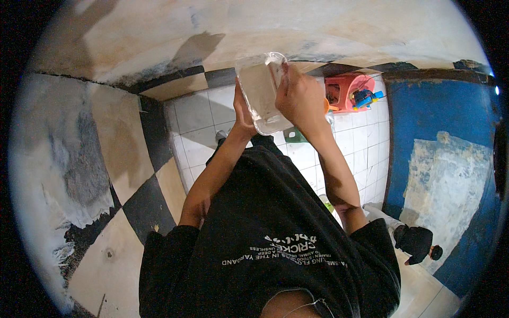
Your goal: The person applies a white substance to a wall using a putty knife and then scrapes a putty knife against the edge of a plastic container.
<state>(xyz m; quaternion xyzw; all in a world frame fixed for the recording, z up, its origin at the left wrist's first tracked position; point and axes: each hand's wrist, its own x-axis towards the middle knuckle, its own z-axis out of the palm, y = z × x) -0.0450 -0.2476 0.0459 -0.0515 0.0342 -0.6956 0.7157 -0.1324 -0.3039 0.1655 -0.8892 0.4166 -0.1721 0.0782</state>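
A clear rectangular container [259,87] with rounded corners and shiny edges is held up in front of me, tilted, above the tiled floor. My left hand [242,110] supports its left side, the thumb lying along the wall and the other fingers mostly hidden. Across the right side, my right hand [303,99] is closed at the container's edge with its fingers curled. Its fingertips are partly hidden and a little blurred. Nothing distinct shows inside the container.
A pink plastic stool [366,80] stands at the far right, with a blue and yellow object [367,98] by it. Something dark green [295,135] lies below the container. Another person [414,244] is at the lower right, near a blue panel [424,114]. Walls [114,143] enclose the left.
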